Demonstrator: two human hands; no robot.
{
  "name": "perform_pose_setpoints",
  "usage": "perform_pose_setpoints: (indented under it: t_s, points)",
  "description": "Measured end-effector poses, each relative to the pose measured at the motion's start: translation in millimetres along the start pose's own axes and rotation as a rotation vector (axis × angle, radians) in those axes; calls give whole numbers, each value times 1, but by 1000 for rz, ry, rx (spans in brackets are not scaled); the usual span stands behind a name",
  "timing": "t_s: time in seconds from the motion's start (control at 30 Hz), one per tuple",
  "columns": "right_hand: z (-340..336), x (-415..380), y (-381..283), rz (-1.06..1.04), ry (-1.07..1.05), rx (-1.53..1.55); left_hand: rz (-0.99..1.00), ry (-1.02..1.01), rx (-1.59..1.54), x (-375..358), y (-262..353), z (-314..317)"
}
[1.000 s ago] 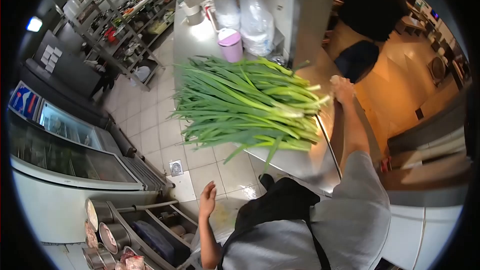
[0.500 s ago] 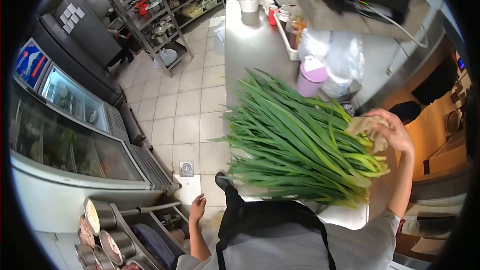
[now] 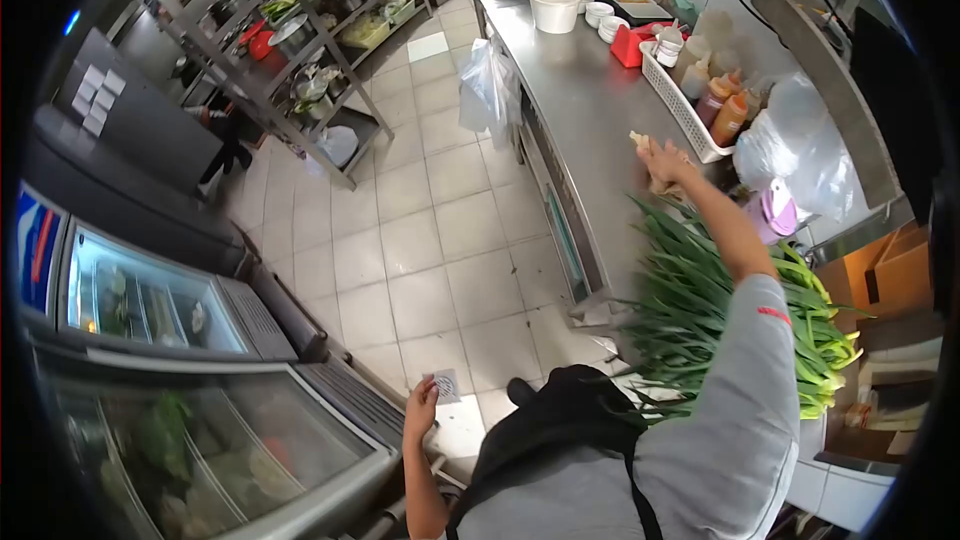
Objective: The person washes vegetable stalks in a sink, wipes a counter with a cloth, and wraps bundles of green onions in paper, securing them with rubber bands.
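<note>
My right hand point(image 3: 668, 162) is closed around a crumpled beige cloth point(image 3: 660, 186) on the steel counter point(image 3: 570, 90), beyond the leafy tips of the greens. A big pile of long green leafy stalks point(image 3: 690, 290) lies at the counter's near end, partly hidden under my right forearm. My left hand point(image 3: 423, 402) hangs over the floor at my left side, its fingers curled together; no object shows in it. Right of the greens stands a purple lidded cup point(image 3: 772, 212).
A white basket point(image 3: 685, 110) of sauce bottles and clear plastic bags point(image 3: 800, 150) line the counter's right side. Farther back stand a white tub point(image 3: 554, 8) and a red holder point(image 3: 628, 44). Glass-door fridges point(image 3: 150, 290) and a metal rack point(image 3: 285, 60) are left. A person's legs show by the rack.
My right hand has moved forward with the cloth, from the stalks' pale ends to the counter past the leaf tips. The view has shifted, showing more of the counter.
</note>
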State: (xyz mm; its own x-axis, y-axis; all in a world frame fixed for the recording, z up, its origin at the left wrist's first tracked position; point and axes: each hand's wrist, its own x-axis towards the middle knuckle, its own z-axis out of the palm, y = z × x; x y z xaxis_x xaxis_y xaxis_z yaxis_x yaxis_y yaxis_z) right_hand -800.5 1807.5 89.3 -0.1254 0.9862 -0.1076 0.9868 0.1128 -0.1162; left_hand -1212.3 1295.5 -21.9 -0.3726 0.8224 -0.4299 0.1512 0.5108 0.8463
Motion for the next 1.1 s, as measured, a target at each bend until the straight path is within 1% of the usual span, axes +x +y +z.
perform_pose_setpoints:
  t_s: [0.03,0.1,0.17,0.2,0.23,0.27,0.3,0.33,0.4,0.43,0.47,0.5,0.53,0.57,0.6,0.63,0.67,0.7,0.73,0.8,0.83,0.9,0.93,1.0,1.03,1.1]
  points:
    - [-1,9,-26,20,4,9,19,-4,6,21,-2,-10]
    - [2,26,-64,-25,91,-162,58,-62,121,67,21,-24]
    - [19,19,-110,-301,258,-341,78,-126,119,112,58,-22]
    - [21,15,-111,-282,267,-334,118,-159,114,138,76,-24]
    - [17,12,-107,-571,273,-155,173,-199,74,165,78,-27]
    - [17,16,-97,-862,263,32,180,-201,24,178,95,-34]
    - [18,32,-73,-743,307,105,177,-202,-24,187,111,-44]
    - [16,54,-47,-629,356,169,184,-200,-18,201,109,-55]
    - [31,96,-32,245,710,162,36,-66,30,219,97,-82]
    - [26,113,-47,253,708,162,36,-72,36,229,99,-90]
    - [11,130,-79,395,663,57,7,-67,115,242,104,-97]
    - [-3,152,-95,544,623,-45,-6,-65,197,267,115,-101]
    - [41,206,-96,351,907,140,46,-93,159,294,131,-99]
    - [30,227,-135,454,502,286,103,-101,293,317,173,-89]
    - [43,236,-173,229,602,284,243,-146,276,353,184,-81]
    - [48,242,-198,-256,631,415,305,-205,221,384,207,-68]
    - [27,222,-224,-375,687,536,334,-273,237,398,252,-57]
    - [-4,205,-240,-503,746,653,309,-336,165,406,294,-47]
    - [-11,210,-224,-486,759,638,339,-375,144,419,312,-45]
    - [-21,206,-167,10,939,420,373,-432,124,454,337,-42]
    - [-32,202,-137,270,800,413,350,-449,138,472,347,-42]
    - [-19,203,-91,737,648,282,320,-489,155,506,369,-32]
    - [-6,212,-87,753,656,269,372,-499,139,528,390,-15]
    - [24,232,-90,757,860,87,462,-518,111,577,440,20]
    - [23,241,-102,770,869,77,494,-530,97,601,467,42]
    - [25,261,-142,640,838,64,626,-535,38,651,521,88]
